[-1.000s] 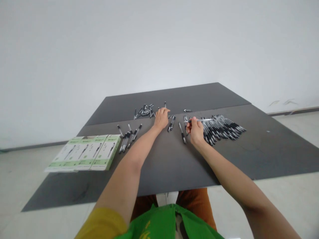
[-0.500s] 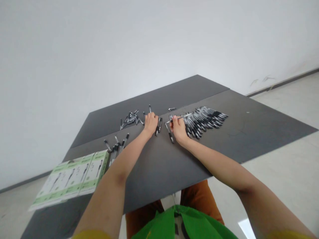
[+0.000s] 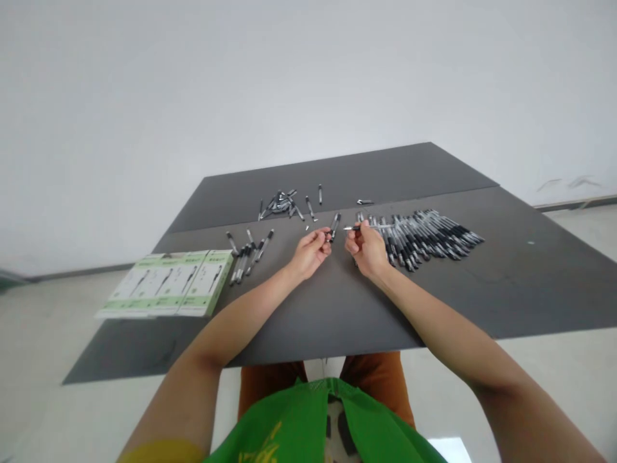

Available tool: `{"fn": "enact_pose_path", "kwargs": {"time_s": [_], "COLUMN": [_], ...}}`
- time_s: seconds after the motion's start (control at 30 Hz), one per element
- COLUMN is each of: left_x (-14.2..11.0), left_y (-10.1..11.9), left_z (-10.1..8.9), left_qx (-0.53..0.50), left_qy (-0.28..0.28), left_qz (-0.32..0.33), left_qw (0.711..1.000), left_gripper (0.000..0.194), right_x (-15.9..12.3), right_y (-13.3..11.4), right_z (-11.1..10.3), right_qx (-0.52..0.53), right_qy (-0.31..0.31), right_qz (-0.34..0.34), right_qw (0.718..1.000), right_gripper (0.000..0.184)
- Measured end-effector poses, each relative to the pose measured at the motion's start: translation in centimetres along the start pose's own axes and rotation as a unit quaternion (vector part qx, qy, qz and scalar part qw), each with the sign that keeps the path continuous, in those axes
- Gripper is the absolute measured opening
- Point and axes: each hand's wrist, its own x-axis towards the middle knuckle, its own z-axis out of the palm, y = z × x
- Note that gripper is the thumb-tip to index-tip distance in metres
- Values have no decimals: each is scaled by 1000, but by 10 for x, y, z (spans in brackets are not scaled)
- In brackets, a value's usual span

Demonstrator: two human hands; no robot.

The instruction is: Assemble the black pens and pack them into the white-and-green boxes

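My right hand (image 3: 367, 247) is closed on a thin silver pen refill or barrel (image 3: 380, 226) that points right, over the near edge of a large heap of black and silver pens (image 3: 427, 236). My left hand (image 3: 312, 251) is raised just off the dark table (image 3: 337, 308), its fingers pinched on a small black piece (image 3: 328, 236) that looks like a pen cap. The two hands are close together, a few centimetres apart. Two loose pens (image 3: 334, 224) lie just beyond them.
A heap of small pen parts (image 3: 281, 202) lies at the table's far middle. A bundle of pens (image 3: 248, 254) sits left of my hands, beside three green and white boxes (image 3: 168, 291) at the left edge. A white wall stands behind; pale floor lies around.
My left hand pulled back from the far parts heap toward me with a small black piece pinched. My right hand kept its pen and drew slightly nearer. The view swung left, then back.
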Motion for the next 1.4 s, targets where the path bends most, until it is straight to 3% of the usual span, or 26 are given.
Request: {"fn": "enact_pose_path", "kwargs": {"time_s": [0.17,0.33,0.57,0.83,0.97,1.07,1.13,1.2,1.27,1.33,1.4], "left_x": [-10,-4,-6,-9,-8,-8,-9,-11,-12,-10,-5], "left_y": [-13,-22,-25,-29,-29,-25,-21,-14,-8,-3,-1], "left_z": [-4,-6,-2,-2,-10,-10,-9,-9,-13,-21,-29], "left_qx": [-25,1,49,45,33,85,188,341,484,562,580], "left_qy": [-86,-87,-88,-105,-91,-137,-183,-210,-193,-134,-52], "left_qz": [-52,-47,-1,3,-34,-55,-24,66,182,253,269], "left_qw": [995,995,995,993,995,985,965,914,834,776,767], "left_gripper": [32,39,47,46,41,45,51,52,45,35,29], "right_x": [-16,-15,-22,-25,-25,-21,-15,-8,-4,-3,-5], "right_y": [27,38,32,28,28,23,17,8,-1,-8,-12], "right_z": [6,-4,-5,-2,-2,-3,-5,-8,-11,-11,-9], "right_qx": [-5,-58,-236,-271,-262,-264,-283,-343,-460,-605,-720], "right_qy": [-13,-9,-33,-79,-110,-116,-94,-45,18,59,66], "right_qz": [14,-47,-151,-142,-114,-109,-122,-155,-164,-111,-32], "right_qw": [1000,997,959,949,952,951,947,925,872,786,690], "right_gripper": [44,43,34,33,37,38,39,45,54,60,60]}}
